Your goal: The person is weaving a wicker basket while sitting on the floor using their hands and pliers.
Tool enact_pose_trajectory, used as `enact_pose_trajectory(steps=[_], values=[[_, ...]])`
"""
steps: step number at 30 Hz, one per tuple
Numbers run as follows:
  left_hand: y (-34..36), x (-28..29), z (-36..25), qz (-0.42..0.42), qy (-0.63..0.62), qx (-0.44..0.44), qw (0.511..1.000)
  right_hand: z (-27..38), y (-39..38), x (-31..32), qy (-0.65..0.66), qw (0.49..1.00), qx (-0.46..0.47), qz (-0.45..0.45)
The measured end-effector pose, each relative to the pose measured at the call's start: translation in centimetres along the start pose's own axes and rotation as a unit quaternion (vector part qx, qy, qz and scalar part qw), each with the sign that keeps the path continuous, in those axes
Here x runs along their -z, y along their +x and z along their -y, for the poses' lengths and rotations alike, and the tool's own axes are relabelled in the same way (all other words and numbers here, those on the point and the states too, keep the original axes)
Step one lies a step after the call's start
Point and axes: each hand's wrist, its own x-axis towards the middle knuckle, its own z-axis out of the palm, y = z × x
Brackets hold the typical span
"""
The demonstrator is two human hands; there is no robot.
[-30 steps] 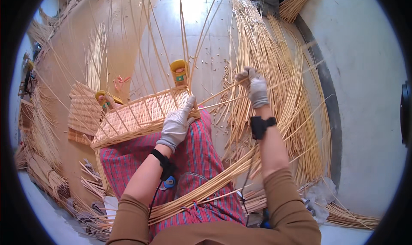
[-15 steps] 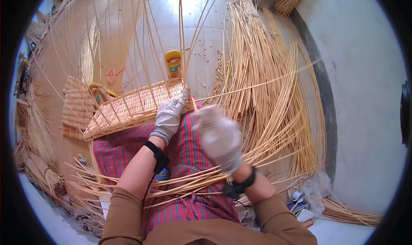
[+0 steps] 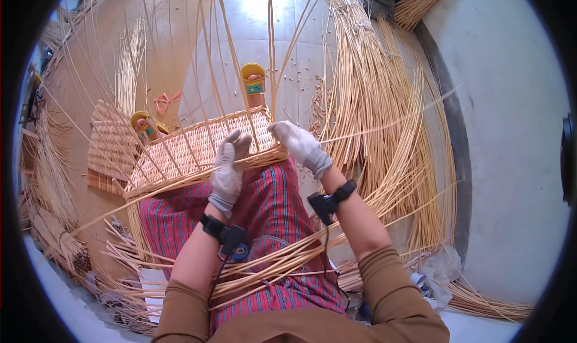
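A woven cane base (image 3: 198,144) with long upright canes around it rests across my lap on a red striped cloth (image 3: 273,192). My gloved left hand (image 3: 228,168) is at its front edge, fingers curled round a long cane (image 3: 108,212) that runs out to the lower left. My gloved right hand (image 3: 291,138) is closed at the base's right corner, where canes meet; its fingertips are partly hidden. Loose canes (image 3: 270,262) lie across my lap below both hands, beside a small blue round object (image 3: 239,251).
A large heap of long canes (image 3: 372,120) lies on my right, beside a pale wall (image 3: 505,150). Woven panels (image 3: 108,147) and cane bundles (image 3: 60,235) lie on my left. My feet in yellow slippers (image 3: 253,72) show beyond the base, near orange string (image 3: 162,102).
My right hand came down from the upper right, swept low, and is now up at the base's corner. My left hand has moved off that corner leftward, and a cane now extends to the lower left.
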Motion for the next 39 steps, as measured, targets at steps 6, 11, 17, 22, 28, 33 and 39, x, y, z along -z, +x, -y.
enact_pose_trajectory(steps=[6,11,17,22,28,33,39], values=[[1.2,3.2,-3.1,-0.034,0.151,0.076,0.985,-4.7,-0.8,-1.9,-0.009,0.988,-0.147,0.038],[7.2,-4.4,-4.8,0.021,0.321,-0.007,0.947,-3.1,0.0,-2.8,-0.114,0.971,-0.201,-0.058],[6.7,-11.6,-3.1,0.233,0.521,-0.22,0.791,-4.9,0.6,-5.1,-0.228,0.953,-0.036,-0.198],[0.9,0.9,-8.7,0.005,0.621,-0.294,0.727,-7.3,-0.2,-3.9,-0.25,0.94,-0.211,-0.098],[-5.8,11.9,-10.8,0.118,0.793,-0.118,0.585,-0.8,-0.6,-2.6,-0.201,0.968,-0.093,-0.115],[-6.2,13.5,-7.2,0.054,0.811,-0.136,0.566,6.5,-6.2,-4.1,-0.163,0.972,0.161,0.047],[-7.0,13.3,-9.1,0.102,0.73,-0.189,0.649,9.3,-15.2,-8.9,-0.263,0.795,0.079,0.541]])
